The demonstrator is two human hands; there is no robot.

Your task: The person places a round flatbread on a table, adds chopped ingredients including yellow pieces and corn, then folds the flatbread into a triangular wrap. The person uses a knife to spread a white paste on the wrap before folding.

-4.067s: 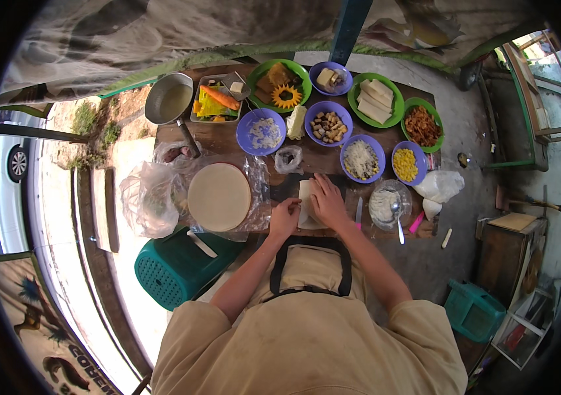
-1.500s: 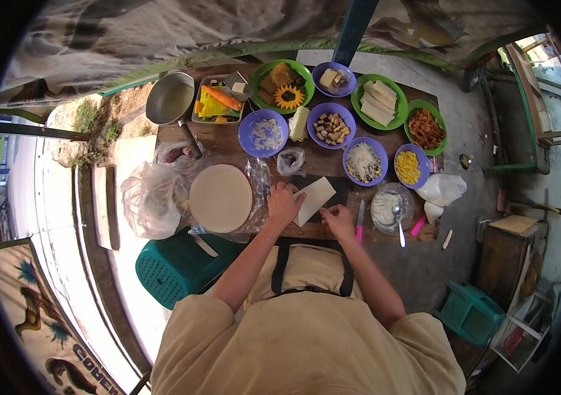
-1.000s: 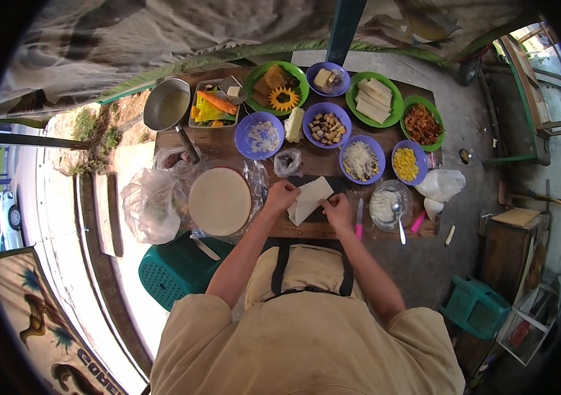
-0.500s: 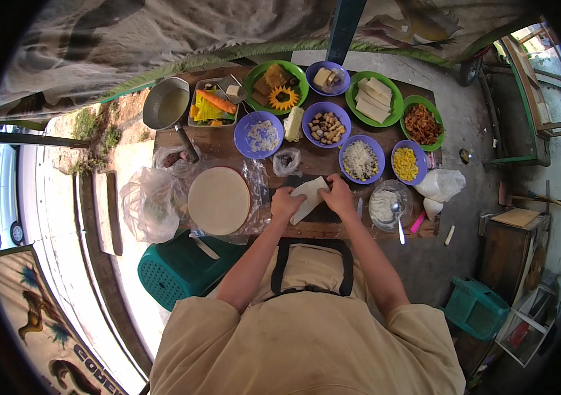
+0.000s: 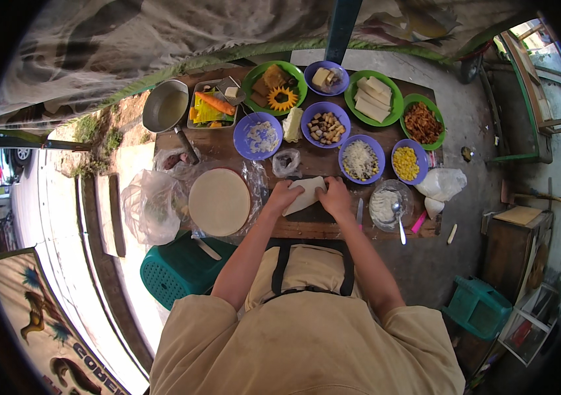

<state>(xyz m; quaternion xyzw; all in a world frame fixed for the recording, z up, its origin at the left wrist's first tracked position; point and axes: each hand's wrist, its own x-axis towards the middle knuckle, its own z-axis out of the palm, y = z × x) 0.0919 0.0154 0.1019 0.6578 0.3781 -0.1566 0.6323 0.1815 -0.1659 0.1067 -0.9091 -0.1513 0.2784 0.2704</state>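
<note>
My left hand (image 5: 283, 199) and my right hand (image 5: 335, 197) grip a folded, pale pastry wrapper (image 5: 304, 195) from its two sides, over a dark board (image 5: 320, 213) near the table's front edge. Its filling, if any, is hidden inside. Left of my left hand lies a round stack of wrappers (image 5: 220, 202) on clear plastic. A knife (image 5: 359, 212) is just right of my right hand. Beyond it stands a clear bowl of white paste (image 5: 383, 205) with a spoon (image 5: 401, 227) in it. Several pale folded rolls (image 5: 372, 97) rest on a green plate.
Purple bowls hold corn (image 5: 405, 163), grated cheese (image 5: 360, 158) and browned cubes (image 5: 326, 126). Shredded brown filling (image 5: 423, 124) fills a green plate at the right. A saucepan (image 5: 165, 105) stands at the back left, handle toward me. Plastic bags (image 5: 151, 206) crowd the left edge; a green stool (image 5: 181, 266) is below.
The folded wrapper has turned to lie flatter and more level between my hands. My right hand has shifted slightly left and down. The pale car at the far left has gone from view.
</note>
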